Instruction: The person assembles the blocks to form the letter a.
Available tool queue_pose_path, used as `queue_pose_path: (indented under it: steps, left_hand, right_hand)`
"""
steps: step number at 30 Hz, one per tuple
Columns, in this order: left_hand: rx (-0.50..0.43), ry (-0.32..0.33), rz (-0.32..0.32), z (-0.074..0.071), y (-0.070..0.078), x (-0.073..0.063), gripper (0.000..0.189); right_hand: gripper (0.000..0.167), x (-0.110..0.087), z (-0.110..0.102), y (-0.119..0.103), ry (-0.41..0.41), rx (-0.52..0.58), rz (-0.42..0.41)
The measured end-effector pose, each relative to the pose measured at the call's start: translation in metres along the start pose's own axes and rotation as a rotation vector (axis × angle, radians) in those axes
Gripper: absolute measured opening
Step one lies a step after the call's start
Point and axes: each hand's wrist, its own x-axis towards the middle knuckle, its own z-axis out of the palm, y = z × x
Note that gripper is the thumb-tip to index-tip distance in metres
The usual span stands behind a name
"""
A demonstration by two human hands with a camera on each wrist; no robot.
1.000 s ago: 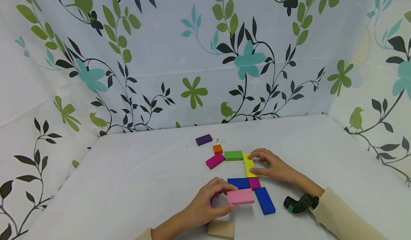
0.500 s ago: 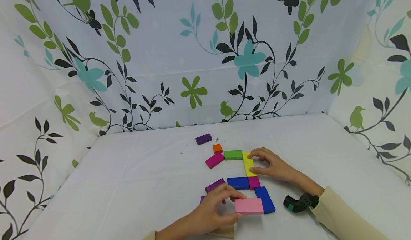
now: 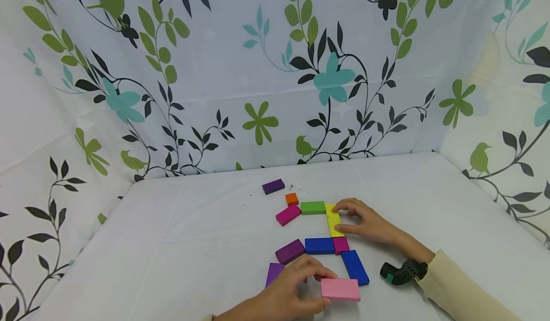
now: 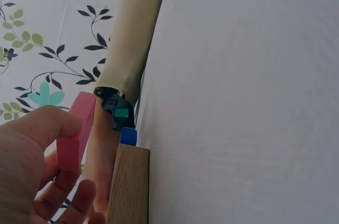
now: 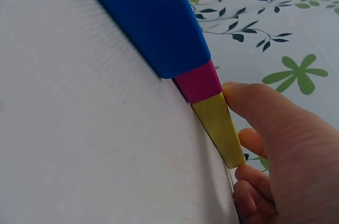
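In the head view my left hand (image 3: 292, 290) pinches a pink block (image 3: 341, 289) by its left end, thumb and fingers on opposite long sides. The left wrist view shows this pink block (image 4: 79, 128) raised off the white table. My right hand (image 3: 365, 220) rests on the table, its thumb and fingers holding a flat yellow block (image 3: 333, 221) near its two ends. A small magenta block (image 3: 341, 245) adjoins the yellow one's near end. Beside it lie a blue block (image 3: 319, 246) and a slanted blue block (image 3: 355, 267), the latter just beyond the pink block.
A green block (image 3: 312, 208), a magenta block (image 3: 288, 215) and an orange block (image 3: 291, 198) continue the curved row. Purple blocks (image 3: 290, 251) lie by my left hand; a dark purple one (image 3: 273, 186) is farther back. A wooden block (image 4: 128, 184) stands out in the left wrist view.
My left hand has carried the pink block right and toward me, from over the blue blocks to the near side of the slanted one. The right hand has stayed on the yellow block.
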Motion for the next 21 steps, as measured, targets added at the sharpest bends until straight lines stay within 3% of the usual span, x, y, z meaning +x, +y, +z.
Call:
queue_pose_path:
  steps: [6,10,17,21]
  left_hand:
    - [0.01,-0.053,-0.017,0.0035,0.0,-0.0002,0.033]
    - [0.073,-0.094,-0.041,0.0043,0.0,-0.0001,0.034]
    - [0.408,-0.128,0.036,0.005,-0.0048,0.0001,0.036]
    - [0.476,-0.14,0.046,0.0046,-0.0066,0.0002,0.037]
  right_hand:
    - [0.037,-0.0005,0.0002,-0.0005,0.003,-0.003,0.002]
    - [0.037,-0.001,-0.0005,-0.0011,0.003,-0.009,-0.005]
    - [0.037,-0.0013,0.0002,-0.0011,0.005,-0.015,-0.012]
    - [0.038,-0.0019,0.0014,-0.0009,0.005,-0.009,-0.007]
